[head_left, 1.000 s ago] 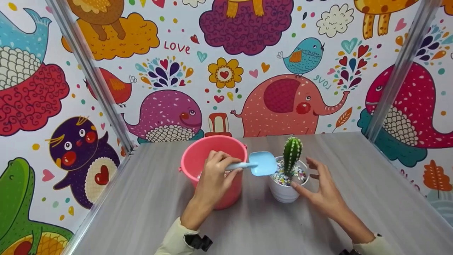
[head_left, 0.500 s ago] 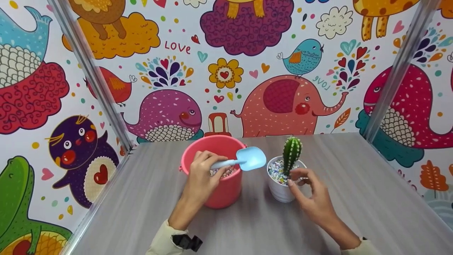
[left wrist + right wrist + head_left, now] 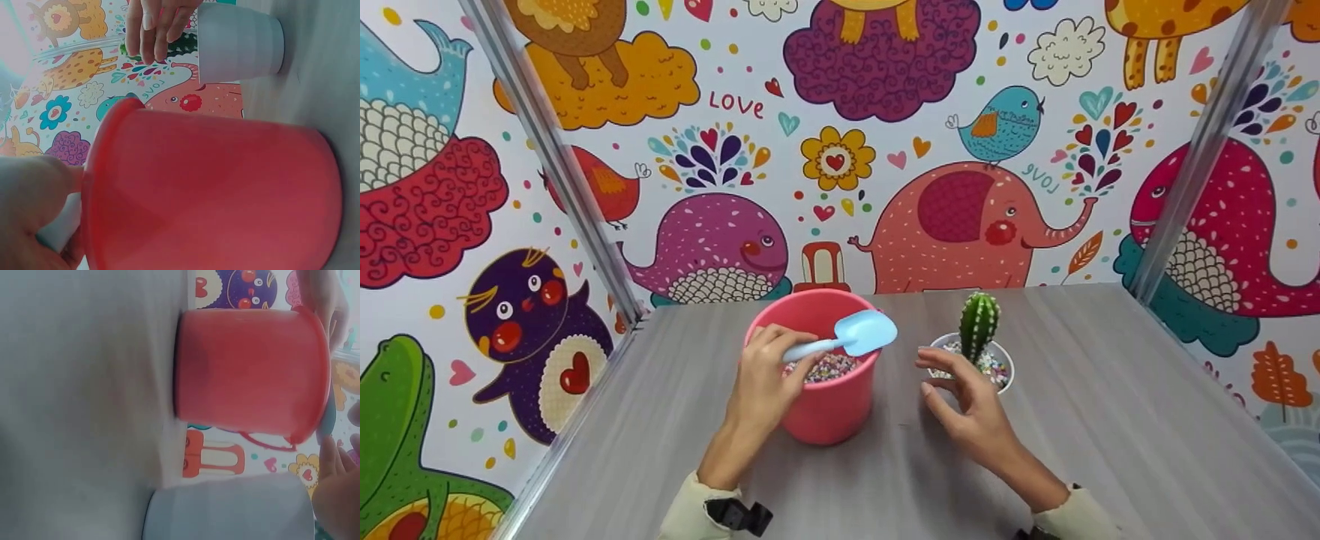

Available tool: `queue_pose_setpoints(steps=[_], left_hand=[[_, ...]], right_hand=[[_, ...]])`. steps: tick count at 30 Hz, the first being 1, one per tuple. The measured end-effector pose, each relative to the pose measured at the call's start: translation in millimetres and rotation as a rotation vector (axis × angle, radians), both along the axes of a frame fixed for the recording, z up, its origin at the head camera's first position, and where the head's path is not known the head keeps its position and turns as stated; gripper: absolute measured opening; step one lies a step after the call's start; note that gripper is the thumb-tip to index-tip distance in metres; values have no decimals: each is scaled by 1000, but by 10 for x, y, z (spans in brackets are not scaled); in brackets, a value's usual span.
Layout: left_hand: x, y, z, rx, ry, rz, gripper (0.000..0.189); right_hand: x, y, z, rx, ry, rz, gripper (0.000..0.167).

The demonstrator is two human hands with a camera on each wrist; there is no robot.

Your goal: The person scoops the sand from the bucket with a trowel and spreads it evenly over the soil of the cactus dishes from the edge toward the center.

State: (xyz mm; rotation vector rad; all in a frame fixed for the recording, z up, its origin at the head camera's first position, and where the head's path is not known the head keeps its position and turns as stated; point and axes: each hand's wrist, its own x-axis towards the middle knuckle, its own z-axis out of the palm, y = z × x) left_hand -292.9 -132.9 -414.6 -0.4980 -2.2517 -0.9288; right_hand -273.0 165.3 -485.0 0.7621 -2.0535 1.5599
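My left hand [image 3: 765, 379] grips the handle of a light blue toy shovel [image 3: 866, 332] over a pink bucket [image 3: 829, 412]. The shovel's blade lies above the bucket's right rim, and nothing shows on it. Small multicoloured pebbles [image 3: 832, 367] fill part of the bucket. To the right, a green cactus [image 3: 979, 330] stands upright in a white pot [image 3: 242, 42] among similar pebbles [image 3: 996, 367]. My right hand [image 3: 979, 420] hovers in front of the pot and hides much of it in the head view. Its thumb and fingers are apart, holding nothing visible.
Everything stands on a grey wood-grain table [image 3: 660, 450]. Printed cartoon panels [image 3: 840, 157] close off the back and sides, with metal posts [image 3: 577, 180] at the corners. The bucket's handle [image 3: 267, 443] hangs down on its side.
My left hand has drawn the shovel leftward from beside the pot to over the bucket. My right hand went from the pot's right side to its rim, then left and in front of it.
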Motion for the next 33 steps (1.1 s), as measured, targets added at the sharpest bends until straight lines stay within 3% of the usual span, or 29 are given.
queue_pose_setpoints(steps=[6, 17, 23, 29, 33], left_hand=[[-34, -56, -11, -3, 25, -7, 25], [-131, -178, 2, -4, 12, 6, 23], [-172, -242, 25, -35, -5, 40, 22], [-227, -220, 27, -46, -72, 45, 21], [-302, -231, 67, -51, -178, 48, 21]], right_hand=[[-85, -111, 40, 7, -37, 31, 61], [-202, -350, 63, -34, -239, 33, 75], [-243, -474, 92, -28, -260, 52, 78], [-273, -550, 64, 12, -260, 40, 83], [-301, -583, 87, 13, -225, 60, 80]])
